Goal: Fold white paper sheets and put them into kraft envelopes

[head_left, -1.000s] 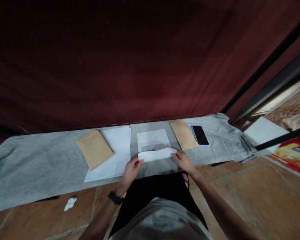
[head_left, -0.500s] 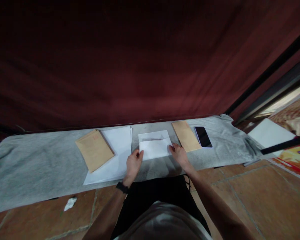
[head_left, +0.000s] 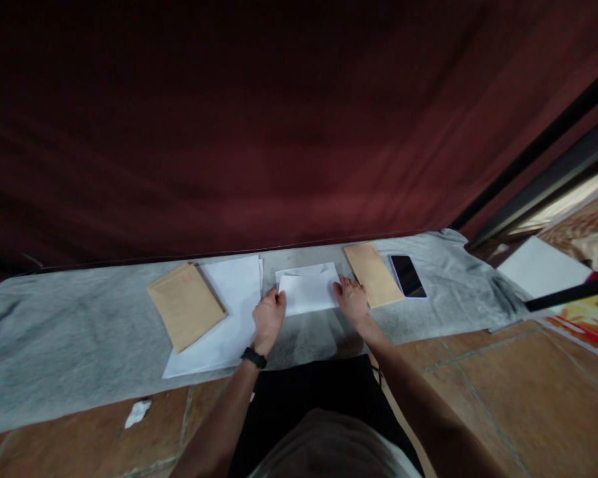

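A sheet of white paper [head_left: 307, 294] lies on the grey cloth, its near part folded over toward the far edge and the fold side facing me. My left hand [head_left: 270, 317] pinches its left end between thumb and fingers. My right hand [head_left: 351, 300] is at the right end, thumb on the paper and fingers bent over its edge. Right beside that hand is a single brown envelope [head_left: 373, 273]. Left of my left hand, a stack of brown envelopes [head_left: 187, 307] rests partly on larger white sheets [head_left: 242, 285].
A phone [head_left: 407, 275] lies right of the single envelope. Grey cloth [head_left: 80, 332] covers the long narrow surface, with a dark red panel [head_left: 279, 133] behind it. Crumpled white tissue [head_left: 138, 413] is on the tiled floor [head_left: 518, 372]. Dark bars and a printed sheet stand at right.
The folded layer of the paper has moved up and lies flatter over the back part. My right hand has shifted slightly left and up along the right end.
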`<state>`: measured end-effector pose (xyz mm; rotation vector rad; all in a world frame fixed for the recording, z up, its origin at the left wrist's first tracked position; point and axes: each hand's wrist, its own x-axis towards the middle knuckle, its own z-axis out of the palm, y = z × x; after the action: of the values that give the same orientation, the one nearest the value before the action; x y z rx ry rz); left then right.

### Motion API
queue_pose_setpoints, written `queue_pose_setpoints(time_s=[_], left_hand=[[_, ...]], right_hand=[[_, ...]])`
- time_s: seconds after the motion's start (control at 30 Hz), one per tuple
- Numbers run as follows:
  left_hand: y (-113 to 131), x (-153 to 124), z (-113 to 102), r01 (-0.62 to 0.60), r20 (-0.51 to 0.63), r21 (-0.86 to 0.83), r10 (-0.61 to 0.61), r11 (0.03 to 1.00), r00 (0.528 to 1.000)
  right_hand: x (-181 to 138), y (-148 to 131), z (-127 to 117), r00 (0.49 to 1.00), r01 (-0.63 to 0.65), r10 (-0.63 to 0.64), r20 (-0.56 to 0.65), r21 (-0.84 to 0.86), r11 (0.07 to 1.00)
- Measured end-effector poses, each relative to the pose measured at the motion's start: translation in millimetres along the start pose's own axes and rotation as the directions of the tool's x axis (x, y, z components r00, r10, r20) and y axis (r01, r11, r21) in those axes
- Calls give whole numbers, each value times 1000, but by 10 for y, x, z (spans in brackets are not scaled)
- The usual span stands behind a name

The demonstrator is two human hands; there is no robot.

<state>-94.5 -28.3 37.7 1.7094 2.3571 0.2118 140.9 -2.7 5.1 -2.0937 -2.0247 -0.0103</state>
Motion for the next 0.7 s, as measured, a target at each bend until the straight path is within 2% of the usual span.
queue_pose_setpoints(time_s=[0.3, 0.5, 0.57, 0.7], left_hand=[[81, 208, 30, 37, -15, 14, -37, 999, 999], [70, 243, 93, 7, -31, 27, -6, 1000, 1000], [62, 251, 115, 6, -32, 27, -5, 1000, 999], [56, 264, 138, -3, -50, 22, 4, 1000, 999]], right_hand=[[213, -76, 57, 999, -39, 39, -9, -33, 999], [208, -115, -15, 1000, -9, 10, 12, -35, 999], [155, -155, -26, 999, 43, -43, -19, -15, 999], [-14, -274, 51, 958, 285, -280, -69, 79, 955]])
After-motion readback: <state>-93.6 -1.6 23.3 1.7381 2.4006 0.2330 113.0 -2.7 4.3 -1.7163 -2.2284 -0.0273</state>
